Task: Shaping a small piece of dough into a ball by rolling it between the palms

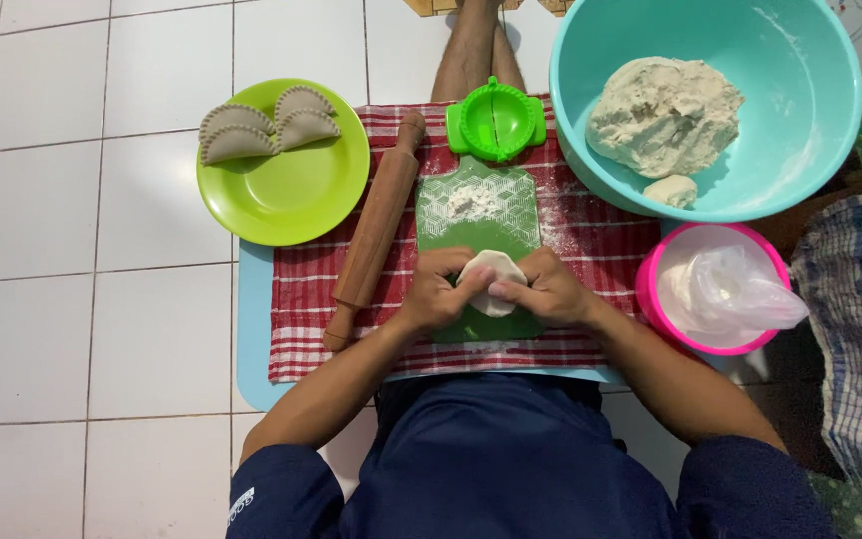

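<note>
Both hands meet over a small green cutting board dusted with flour. My left hand and my right hand pinch a flat round piece of pale dough between their fingers, just above the board's near end. A green hinged dumpling press lies open past the board's far end. A wooden rolling pin rests slanted on the red checked cloth, left of my left hand.
A lime green plate at the left holds three crimped dumplings. A large teal bowl at the upper right holds a dough mass. A pink bowl with a plastic bag sits at the right. White floor tiles surround everything.
</note>
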